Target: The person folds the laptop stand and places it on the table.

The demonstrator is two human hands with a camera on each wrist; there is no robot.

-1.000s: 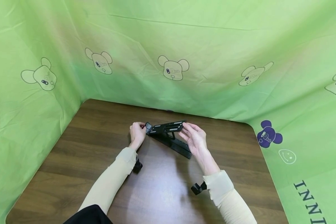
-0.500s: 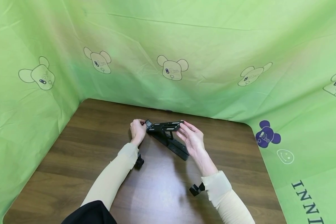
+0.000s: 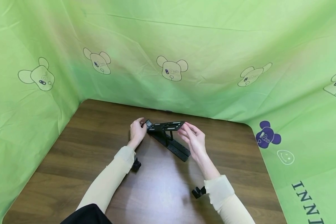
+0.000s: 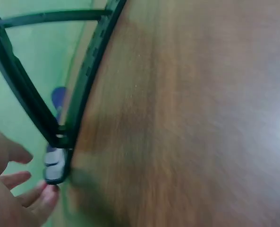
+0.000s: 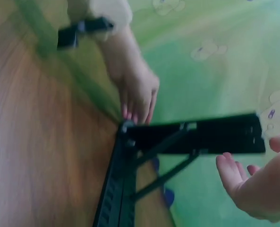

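A black folding stand [image 3: 168, 127] is partly unfolded in the head view. Its slotted upper plate tilts up on thin struts over a long base bar [image 3: 176, 147]. Grey pads line the lip [image 4: 55, 165] at the hinged end. My left hand [image 3: 137, 132] pinches that hinged end with its fingertips, other fingers spread. At the far end of the plate, my right hand [image 3: 195, 140] holds the raised corner. In the right wrist view, its fingertips [image 5: 227, 165] meet the underside of the plate, and the thumb sits just past its edge.
The stand is on a dark wooden table [image 3: 86, 146]. A green cloth [image 3: 212, 40] printed with bear faces rises behind and at both sides. Black wrist mounts [image 3: 198, 192] hang below the cream sleeves [image 3: 106, 177].
Both hands stay at the stand's two ends. The base bar's near end has shifted slightly left and down, and more of the space under the raised plate shows.
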